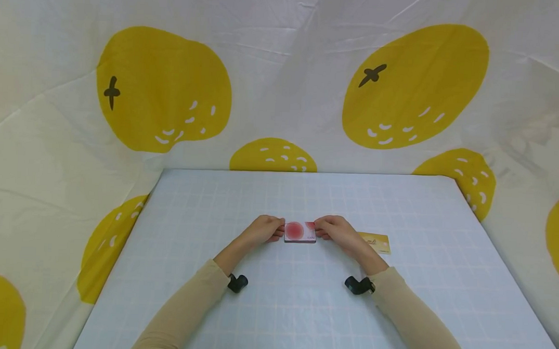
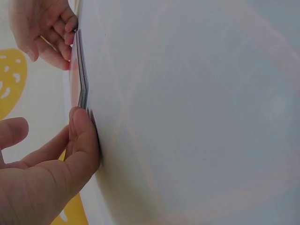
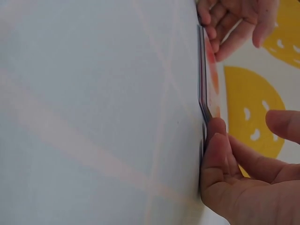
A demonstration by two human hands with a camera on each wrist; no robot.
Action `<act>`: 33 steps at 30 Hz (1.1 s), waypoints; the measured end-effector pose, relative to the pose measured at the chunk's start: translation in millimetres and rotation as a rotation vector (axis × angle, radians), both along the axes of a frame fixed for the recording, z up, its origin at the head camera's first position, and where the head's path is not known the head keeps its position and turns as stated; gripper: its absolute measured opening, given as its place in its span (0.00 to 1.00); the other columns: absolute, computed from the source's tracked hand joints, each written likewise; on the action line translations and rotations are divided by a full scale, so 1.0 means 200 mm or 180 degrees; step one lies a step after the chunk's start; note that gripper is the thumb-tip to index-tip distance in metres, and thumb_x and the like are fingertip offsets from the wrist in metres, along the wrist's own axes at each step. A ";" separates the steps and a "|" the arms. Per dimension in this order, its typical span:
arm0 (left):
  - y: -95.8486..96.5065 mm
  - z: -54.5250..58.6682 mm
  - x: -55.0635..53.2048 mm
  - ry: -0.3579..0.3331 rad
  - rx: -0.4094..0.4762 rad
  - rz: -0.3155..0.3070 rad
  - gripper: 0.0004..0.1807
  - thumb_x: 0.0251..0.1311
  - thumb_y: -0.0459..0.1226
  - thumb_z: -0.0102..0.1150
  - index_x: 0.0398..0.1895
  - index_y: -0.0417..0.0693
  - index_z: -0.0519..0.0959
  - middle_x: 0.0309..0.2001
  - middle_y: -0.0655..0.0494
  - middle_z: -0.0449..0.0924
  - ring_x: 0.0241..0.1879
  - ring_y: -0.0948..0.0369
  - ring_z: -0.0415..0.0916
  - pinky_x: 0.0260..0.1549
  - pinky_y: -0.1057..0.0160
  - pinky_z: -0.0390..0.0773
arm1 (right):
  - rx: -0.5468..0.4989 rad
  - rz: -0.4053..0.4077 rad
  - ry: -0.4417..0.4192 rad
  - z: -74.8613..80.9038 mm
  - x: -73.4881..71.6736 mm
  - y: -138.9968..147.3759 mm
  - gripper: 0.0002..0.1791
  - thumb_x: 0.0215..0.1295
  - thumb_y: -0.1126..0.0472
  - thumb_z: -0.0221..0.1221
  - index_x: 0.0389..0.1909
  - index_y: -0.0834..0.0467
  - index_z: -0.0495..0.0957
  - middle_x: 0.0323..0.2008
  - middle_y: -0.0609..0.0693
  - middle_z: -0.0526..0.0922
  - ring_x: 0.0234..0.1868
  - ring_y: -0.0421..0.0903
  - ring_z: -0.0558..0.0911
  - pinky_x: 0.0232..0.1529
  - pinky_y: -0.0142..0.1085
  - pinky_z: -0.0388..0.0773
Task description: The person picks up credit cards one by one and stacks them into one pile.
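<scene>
A small stack of cards (image 1: 300, 231), its top white with a red disc, lies on the tabletop between the two hands. Its layered edge (image 2: 82, 70) shows in the left wrist view. At its left end, my left hand (image 1: 264, 229) presses with its fingertips, the thumb held apart above. Opposite, the fingertips of my right hand (image 1: 338, 233) touch the other short end, thumb also raised away, as the right wrist view shows. Just beyond that hand lies a yellow card (image 1: 377, 242), partly covered by the hand and wrist.
A pale, faintly checked cloth covers the table (image 1: 297, 310). Behind and beside it hangs a white curtain (image 1: 288, 81) with large yellow fruit prints. Both wrists carry small black cameras (image 1: 359, 286).
</scene>
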State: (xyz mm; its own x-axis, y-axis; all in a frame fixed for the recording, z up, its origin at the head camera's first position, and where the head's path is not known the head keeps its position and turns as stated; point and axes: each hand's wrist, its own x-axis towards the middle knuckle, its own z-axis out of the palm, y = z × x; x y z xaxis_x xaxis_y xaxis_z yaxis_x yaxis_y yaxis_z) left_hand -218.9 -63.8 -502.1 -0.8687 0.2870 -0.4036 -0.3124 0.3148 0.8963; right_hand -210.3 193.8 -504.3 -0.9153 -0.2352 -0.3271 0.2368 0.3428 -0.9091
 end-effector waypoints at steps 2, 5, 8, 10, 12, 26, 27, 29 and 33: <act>0.00 0.00 0.00 0.0003 -0.0007 -0.0002 0.20 0.74 0.45 0.52 0.53 0.36 0.79 0.43 0.49 0.81 0.41 0.57 0.78 0.43 0.64 0.81 | 0.0040 -0.0006 0.0006 0.00 0.00 0.00 0.20 0.75 0.55 0.55 0.56 0.66 0.78 0.51 0.58 0.81 0.47 0.51 0.80 0.52 0.41 0.77; 0.00 -0.01 -0.01 -0.0003 -0.0001 0.0022 0.20 0.74 0.45 0.52 0.52 0.36 0.79 0.43 0.50 0.81 0.41 0.58 0.78 0.42 0.65 0.81 | 0.0107 -0.0044 -0.0021 0.00 0.00 -0.01 0.19 0.74 0.55 0.55 0.55 0.64 0.80 0.50 0.56 0.82 0.46 0.50 0.80 0.50 0.39 0.77; 0.00 -0.02 -0.01 -0.0010 0.0003 0.0046 0.20 0.74 0.45 0.53 0.51 0.36 0.80 0.42 0.50 0.81 0.40 0.58 0.78 0.42 0.65 0.81 | 0.0169 -0.0064 -0.0034 0.01 0.00 -0.01 0.18 0.74 0.54 0.55 0.54 0.63 0.80 0.49 0.55 0.82 0.45 0.49 0.80 0.48 0.37 0.77; 0.00 -0.02 -0.01 -0.0013 -0.0002 0.0057 0.20 0.73 0.45 0.53 0.51 0.36 0.80 0.42 0.50 0.81 0.39 0.58 0.78 0.41 0.66 0.81 | 0.0198 -0.0075 -0.0033 0.01 0.00 -0.01 0.18 0.74 0.54 0.55 0.54 0.62 0.81 0.49 0.55 0.82 0.45 0.49 0.81 0.48 0.37 0.77; 0.00 -0.02 -0.01 -0.0008 -0.0001 0.0055 0.19 0.74 0.45 0.53 0.50 0.36 0.80 0.42 0.50 0.81 0.39 0.58 0.78 0.41 0.66 0.81 | 0.0233 -0.0077 -0.0029 0.01 0.00 -0.02 0.18 0.74 0.54 0.55 0.54 0.62 0.81 0.49 0.54 0.82 0.45 0.49 0.80 0.47 0.37 0.77; 0.00 -0.04 0.00 0.0066 -0.0028 0.0075 0.18 0.73 0.44 0.55 0.49 0.36 0.80 0.40 0.50 0.81 0.37 0.58 0.78 0.40 0.66 0.81 | 0.0282 -0.0061 0.0009 0.00 0.01 -0.02 0.18 0.74 0.53 0.55 0.54 0.60 0.81 0.47 0.53 0.82 0.44 0.49 0.80 0.47 0.37 0.77; 0.00 -0.04 0.00 0.0078 -0.0028 0.0066 0.18 0.73 0.44 0.55 0.49 0.36 0.80 0.40 0.50 0.81 0.37 0.58 0.78 0.40 0.65 0.81 | 0.0279 -0.0059 0.0021 0.00 0.01 -0.01 0.18 0.74 0.53 0.55 0.54 0.61 0.81 0.47 0.53 0.82 0.43 0.49 0.80 0.47 0.37 0.77; -0.01 -0.04 0.00 0.0102 -0.0030 0.0043 0.18 0.73 0.44 0.54 0.48 0.36 0.81 0.40 0.50 0.81 0.37 0.58 0.78 0.41 0.65 0.81 | 0.0275 -0.0050 0.0035 -0.01 0.01 -0.01 0.18 0.74 0.54 0.55 0.54 0.61 0.81 0.47 0.54 0.82 0.44 0.49 0.80 0.47 0.38 0.77; -0.01 -0.04 0.01 0.0161 -0.0063 0.0008 0.17 0.73 0.44 0.54 0.47 0.37 0.81 0.39 0.49 0.81 0.37 0.58 0.78 0.40 0.65 0.81 | 0.0273 -0.0056 0.0047 -0.01 0.01 0.00 0.18 0.75 0.55 0.54 0.55 0.63 0.80 0.48 0.55 0.82 0.44 0.50 0.80 0.48 0.39 0.78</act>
